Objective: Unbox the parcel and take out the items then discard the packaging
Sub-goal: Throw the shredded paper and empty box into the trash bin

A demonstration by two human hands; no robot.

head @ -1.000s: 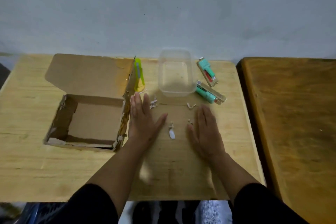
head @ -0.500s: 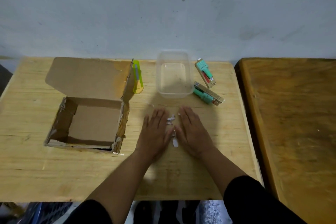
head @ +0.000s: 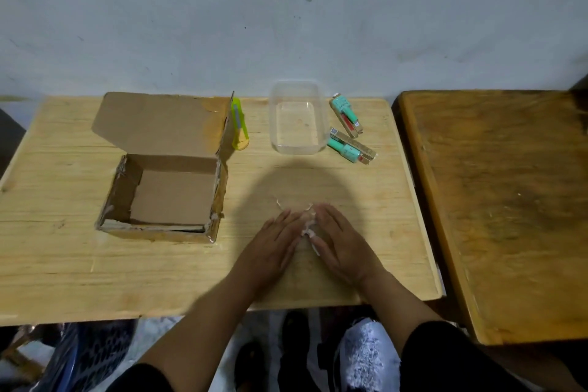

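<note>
Fingers (head: 288, 226) of both hands stretched flat and pressed palm-down on the tabletop (head: 63, 264), gripping nothing, merely herding. Left hand (head: 272, 248) and right hand (head: 342, 247) angled toward each other, fingertips nearly meeting, with small white paper scraps (head: 308, 230) bunched in the narrow gap between them. One more stray scrap (head: 279, 203) just beyond the left fingertips, apart from the pile. Dark sleeves at both forearms.

Cardboard box (head: 165, 197) well to the left of the hands, lid flap raised at the back, torn edges along the rim, inside showing only bare cardboard. Yellow-green utility knife (head: 239, 127) beside the lid's right edge. Clear plastic container (head: 297, 118) toward the far edge, upright; contents hard to make out. Two teal cosmetic tubes with their small gold cartons (head: 348, 129) just right of the container, lying flat and angled. Darker wooden table (head: 509, 200) alongside on the right.
</note>
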